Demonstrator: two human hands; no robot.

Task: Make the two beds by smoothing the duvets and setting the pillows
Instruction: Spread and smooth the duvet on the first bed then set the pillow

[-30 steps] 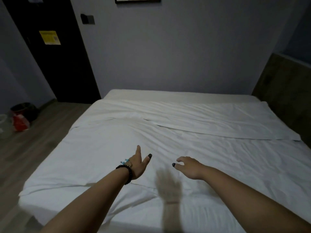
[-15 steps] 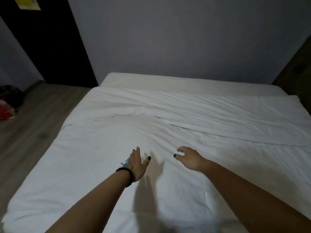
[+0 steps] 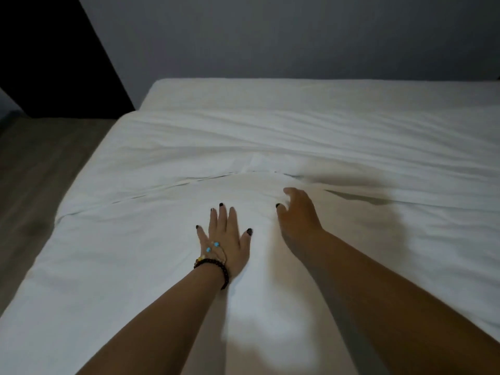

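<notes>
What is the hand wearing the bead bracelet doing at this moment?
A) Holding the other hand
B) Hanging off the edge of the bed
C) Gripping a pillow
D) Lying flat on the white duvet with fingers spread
D: the left hand, with the bead bracelet at its wrist, lies palm-down with straight, spread fingers on the white duvet; no pillow is in view.

Duvet: white matt cloth, creased ahead of the left hand. Bracelet at that wrist: dark glossy beads. Floor: matt wood-look planks.

Open duvet ahead; wall seemingly borders far edge
</notes>
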